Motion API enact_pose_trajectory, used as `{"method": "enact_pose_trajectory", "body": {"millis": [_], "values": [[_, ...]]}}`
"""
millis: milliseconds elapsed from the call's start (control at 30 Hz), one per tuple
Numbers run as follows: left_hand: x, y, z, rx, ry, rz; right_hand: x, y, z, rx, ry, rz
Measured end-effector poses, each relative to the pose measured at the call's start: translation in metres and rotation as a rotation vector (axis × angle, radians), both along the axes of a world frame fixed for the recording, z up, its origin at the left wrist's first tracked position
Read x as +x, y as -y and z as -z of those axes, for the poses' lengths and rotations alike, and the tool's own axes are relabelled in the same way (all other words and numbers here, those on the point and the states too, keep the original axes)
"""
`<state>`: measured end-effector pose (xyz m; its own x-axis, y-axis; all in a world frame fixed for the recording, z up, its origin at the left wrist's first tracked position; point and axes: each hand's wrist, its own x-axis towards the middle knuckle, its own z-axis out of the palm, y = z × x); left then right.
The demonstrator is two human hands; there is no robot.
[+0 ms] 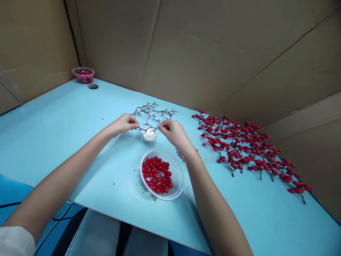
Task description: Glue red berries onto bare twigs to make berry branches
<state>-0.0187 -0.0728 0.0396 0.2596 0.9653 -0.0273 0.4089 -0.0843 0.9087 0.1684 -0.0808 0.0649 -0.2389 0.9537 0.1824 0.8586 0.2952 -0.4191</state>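
Note:
A bare brown artificial twig (pixel 148 127) stretches between my hands, above a small white cup (pixel 149 136). My left hand (pixel 125 123) pinches its left end between thumb and fingers. On the other end, my right hand (pixel 172 131) is closed in a similar pinch. Nearer to me stands a clear plastic bowl (pixel 179 179) holding many red berries (pixel 157 174). Just beyond the hands lie several more bare twigs (pixel 151 111). What the cup contains is partly hidden by the twig.
Rows of finished-looking red berry sprigs (pixel 239 142) cover the right side of the blue table (pixel 66 124). A clear lid (pixel 206 149) lies beside my right forearm. Another tub of berries (pixel 84 75) stands at the far left corner, near a round hole (pixel 93 86). Cardboard walls (pixel 199 46) enclose the back.

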Motion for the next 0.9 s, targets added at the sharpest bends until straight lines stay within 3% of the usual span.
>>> {"method": "enact_pose_trajectory", "body": {"millis": [567,700,900], "values": [[0.006,-0.006,0.014,-0.009,0.051,-0.058,0.003,-0.017,0.03,-0.052,-0.007,0.013],[0.006,-0.005,0.012,0.015,0.057,-0.063,0.005,-0.016,0.027,-0.028,-0.044,0.008],[0.013,-0.001,0.007,0.115,0.068,-0.078,0.01,-0.011,0.008,0.08,-0.117,0.033]]}}
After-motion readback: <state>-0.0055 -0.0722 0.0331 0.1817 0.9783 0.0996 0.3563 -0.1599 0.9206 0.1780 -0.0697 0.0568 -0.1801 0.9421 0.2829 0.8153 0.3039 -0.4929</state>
